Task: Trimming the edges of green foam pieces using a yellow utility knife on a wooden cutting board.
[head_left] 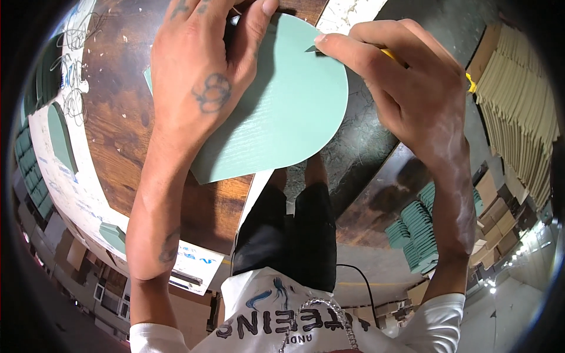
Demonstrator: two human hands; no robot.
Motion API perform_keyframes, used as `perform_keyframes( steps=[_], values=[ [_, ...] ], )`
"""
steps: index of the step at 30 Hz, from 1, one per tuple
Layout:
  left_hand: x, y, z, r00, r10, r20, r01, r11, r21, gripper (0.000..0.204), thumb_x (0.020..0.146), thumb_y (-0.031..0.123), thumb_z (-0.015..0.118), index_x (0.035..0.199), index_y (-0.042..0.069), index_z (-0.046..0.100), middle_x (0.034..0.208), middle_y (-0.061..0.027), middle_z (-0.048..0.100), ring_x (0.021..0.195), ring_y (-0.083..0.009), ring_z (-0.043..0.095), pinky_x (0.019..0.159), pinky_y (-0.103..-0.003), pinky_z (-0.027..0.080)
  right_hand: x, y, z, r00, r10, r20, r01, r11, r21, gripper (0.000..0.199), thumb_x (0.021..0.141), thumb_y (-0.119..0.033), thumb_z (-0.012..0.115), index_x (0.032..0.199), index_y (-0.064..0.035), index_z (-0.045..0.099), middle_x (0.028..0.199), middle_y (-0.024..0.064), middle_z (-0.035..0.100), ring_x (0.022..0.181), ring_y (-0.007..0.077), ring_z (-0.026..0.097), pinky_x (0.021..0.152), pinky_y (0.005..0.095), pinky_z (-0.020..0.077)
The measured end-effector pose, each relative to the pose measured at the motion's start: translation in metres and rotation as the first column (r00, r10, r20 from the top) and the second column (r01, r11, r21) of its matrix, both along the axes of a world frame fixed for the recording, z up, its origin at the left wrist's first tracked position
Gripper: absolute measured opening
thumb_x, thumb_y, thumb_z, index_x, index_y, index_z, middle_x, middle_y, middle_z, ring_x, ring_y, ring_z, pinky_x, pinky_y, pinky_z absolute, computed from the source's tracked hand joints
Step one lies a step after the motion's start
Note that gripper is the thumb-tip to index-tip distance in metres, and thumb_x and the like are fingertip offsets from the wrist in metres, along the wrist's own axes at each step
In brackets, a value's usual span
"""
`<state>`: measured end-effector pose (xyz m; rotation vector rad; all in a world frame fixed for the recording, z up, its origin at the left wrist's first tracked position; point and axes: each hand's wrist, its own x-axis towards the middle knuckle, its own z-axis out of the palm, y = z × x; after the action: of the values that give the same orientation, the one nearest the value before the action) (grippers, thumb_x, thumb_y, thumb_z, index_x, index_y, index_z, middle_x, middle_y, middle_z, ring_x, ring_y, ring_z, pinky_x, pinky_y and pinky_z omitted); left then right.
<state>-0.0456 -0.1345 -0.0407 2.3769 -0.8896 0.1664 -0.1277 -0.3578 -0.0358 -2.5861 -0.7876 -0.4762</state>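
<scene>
A pale green sheet (294,100) with a rounded right end lies on the dark wooden table and juts past its edge. My left hand (200,65) bears down over its upper left part, thumb along the top edge. The other fingertips on that hand run out of view at the top. In my right hand (406,76), fingers are closed around a utility knife (388,54) with a yellow handle, mostly hidden by the grip. Its blade tip rests at the sheet's curved upper right edge.
Tall stacks of tan sheets (515,106) stand at the right. Bundles of green pieces (416,232) lie lower right. A white strip (76,170) with scribbles edges the table at left, with a green offcut (60,136) on it. Light scraps (347,15) gather at the top.
</scene>
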Motion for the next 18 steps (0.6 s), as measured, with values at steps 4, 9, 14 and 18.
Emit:
perform_keyframes(
  steps=[4,9,14,18],
  values=[
    [-0.001,-0.005,0.008,0.998,0.032,-0.060,-0.028,0.998,0.062,0.020,0.096,0.014,0.067,0.088,-0.001,0.057,0.078,-0.0163,0.052,0.073,-0.0344,0.052,0.067,-0.043,0.043,-0.024,0.004,0.006,0.985,-0.121,-0.124,0.119,0.993,-0.021,0.029,0.085,-0.004,0.070,0.110,-0.0168,0.077,0.093,-0.0015,0.068,0.073,0.0176,0.063,0.059,0.0297,0.0521],
    [-0.004,-0.005,0.009,0.997,0.059,-0.052,-0.056,0.996,0.063,0.022,0.097,0.016,0.067,0.088,-0.001,0.057,0.078,-0.0166,0.052,0.072,-0.0347,0.052,0.066,-0.043,0.042,-0.073,0.026,0.007,0.958,-0.185,-0.221,0.200,0.979,0.048,0.030,0.082,-0.004,0.073,0.108,-0.0170,0.080,0.092,0.0002,0.069,0.082,0.0198,0.065,0.069,0.0317,0.0539],
    [-0.004,-0.009,0.007,0.999,0.046,0.002,-0.046,0.998,0.044,0.022,0.098,0.016,0.066,0.087,-0.001,0.058,0.077,-0.0163,0.052,0.071,-0.0338,0.051,0.065,-0.043,0.042,-0.061,0.024,0.007,0.940,-0.307,-0.150,0.315,0.949,0.031,0.037,0.082,0.002,0.071,0.113,-0.0167,0.078,0.092,0.0001,0.069,0.079,0.0167,0.064,0.067,0.0296,0.0540],
    [-0.003,-0.005,0.003,0.998,0.053,-0.015,-0.052,0.996,0.077,0.023,0.099,0.017,0.066,0.088,-0.001,0.057,0.077,-0.0154,0.052,0.071,-0.0316,0.050,0.067,-0.042,0.042,-0.049,0.021,0.010,0.949,-0.282,-0.141,0.279,0.960,-0.035,0.038,0.084,0.005,0.070,0.115,-0.0160,0.077,0.090,-0.0002,0.069,0.078,0.0150,0.064,0.066,0.0291,0.0559]
  ],
)
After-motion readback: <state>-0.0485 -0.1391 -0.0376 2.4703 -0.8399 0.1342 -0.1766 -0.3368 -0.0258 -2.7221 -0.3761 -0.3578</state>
